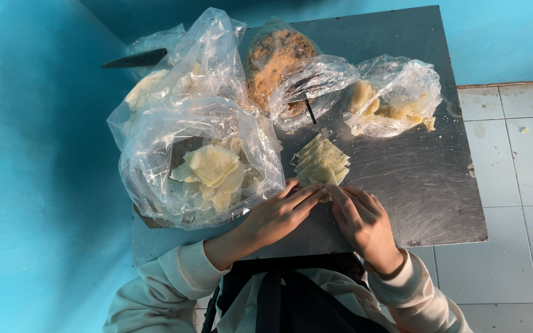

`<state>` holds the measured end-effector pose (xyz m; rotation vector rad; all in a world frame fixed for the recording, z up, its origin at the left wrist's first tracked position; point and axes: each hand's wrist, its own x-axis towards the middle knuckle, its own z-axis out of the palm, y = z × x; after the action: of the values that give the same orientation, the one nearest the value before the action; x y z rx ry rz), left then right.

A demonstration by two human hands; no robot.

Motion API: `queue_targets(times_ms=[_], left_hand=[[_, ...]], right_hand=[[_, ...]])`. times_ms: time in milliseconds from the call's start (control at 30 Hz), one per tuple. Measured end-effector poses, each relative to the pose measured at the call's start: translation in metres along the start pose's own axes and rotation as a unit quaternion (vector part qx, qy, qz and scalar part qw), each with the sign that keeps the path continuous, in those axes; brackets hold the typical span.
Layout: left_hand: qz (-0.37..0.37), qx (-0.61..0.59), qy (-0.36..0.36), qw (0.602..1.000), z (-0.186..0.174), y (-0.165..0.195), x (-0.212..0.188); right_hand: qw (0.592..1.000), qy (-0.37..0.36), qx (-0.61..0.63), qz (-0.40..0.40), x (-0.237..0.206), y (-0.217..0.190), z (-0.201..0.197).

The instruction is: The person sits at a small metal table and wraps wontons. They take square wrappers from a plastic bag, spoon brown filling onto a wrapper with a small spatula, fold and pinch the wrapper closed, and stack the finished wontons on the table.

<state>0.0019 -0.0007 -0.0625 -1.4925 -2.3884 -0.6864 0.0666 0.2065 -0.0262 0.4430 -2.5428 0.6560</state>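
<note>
Sleeves: your cream cuffs and a dark apron strap sat nearest the lens, at the bottom edge.
Left hand: your left hand (279, 216) lay flat on the bench, fingers stretched out together, the tips pressed on the near end of the pale wrapper stack; it gripped nothing.
Right hand: your right hand (362, 221) was half curled, fingertips meeting those of the left at the same spot; whether it pinched a sheet I could not tell.
Wrapper stack: the wrapper stack (321, 161) of thin yellowish squares was fanned out mid-bench, just beyond both hands.
Big bag: a clear plastic bag (155, 148) of loose wrappers stood just left of your left hand.
Filling bag: a bag of brown crumbly filling (279, 58) lay at the far side.
Dough bag: a smaller bag of pale lumps (396, 98) sat to the far right.
Bench: the scratched steel bench (421, 185) carried everything.
Knife: a dark blade (134, 60) poked out at the far left.
</note>
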Motion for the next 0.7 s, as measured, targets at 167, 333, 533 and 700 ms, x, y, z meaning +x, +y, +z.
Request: queue_targets(times_ms=[167,333,533,700], left_hand=[[-0.028,0.002,0.002,1.0,0.004,0.002,-0.003],[-0.029,0.002,-0.001,1.0,0.004,0.002,-0.002],[-0.012,0.022,-0.005,1.0,0.0,0.002,0.0],[-0.033,0.003,-0.003,0.999,-0.004,0.004,0.004]], right_hand=[[0.991,-0.026,0.117,0.058,-0.001,0.01,-0.002],[0.983,-0.092,0.156,0.021,0.009,0.031,-0.021],[0.973,-0.209,0.065,-0.079,0.018,0.047,-0.041],[0.961,-0.208,0.035,-0.179,0.021,0.059,-0.032]])
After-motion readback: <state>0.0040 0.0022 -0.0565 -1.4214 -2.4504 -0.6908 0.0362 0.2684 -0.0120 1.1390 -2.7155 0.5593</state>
